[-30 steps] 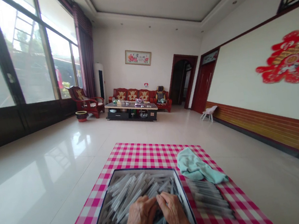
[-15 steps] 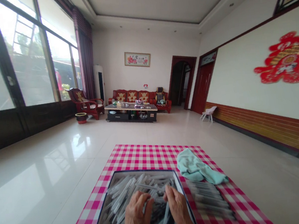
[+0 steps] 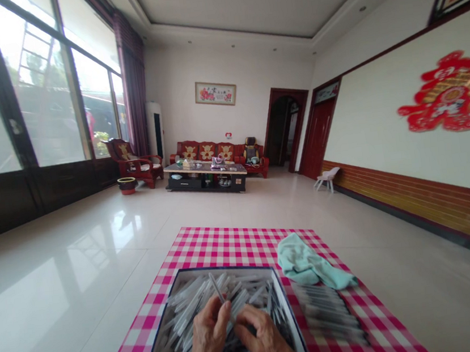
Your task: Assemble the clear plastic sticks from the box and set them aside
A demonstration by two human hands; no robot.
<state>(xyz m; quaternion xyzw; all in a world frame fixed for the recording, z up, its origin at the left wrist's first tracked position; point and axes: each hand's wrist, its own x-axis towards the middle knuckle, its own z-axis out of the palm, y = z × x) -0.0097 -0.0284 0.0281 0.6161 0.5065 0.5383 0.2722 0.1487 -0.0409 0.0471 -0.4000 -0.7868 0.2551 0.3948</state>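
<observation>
Thin plastic tube (image 3: 217,288): where is it now?

Up above the heap, pinched by the left hand (image 3: 206,331). Thumb and first finger press together on it, and the other fingers curl under.

Which way does it point?

Its long axis stands steeply, with the top end leaning away from the person and a little left. The lower end is hidden behind the fingers.

Which hand is nearer?

The left holds it. The right hand (image 3: 264,341) lies just beside it, low over the heap, with its fingers (image 3: 246,318) bent and slightly apart. I can't tell whether they hold anything.

And below them?

An open box (image 3: 224,266) packed with matching tubes lying every which way, on a pink checked cloth (image 3: 222,246). To the right of the box are a blurred row of tubes (image 3: 327,316) and a crumpled pale green towel (image 3: 310,264).
</observation>
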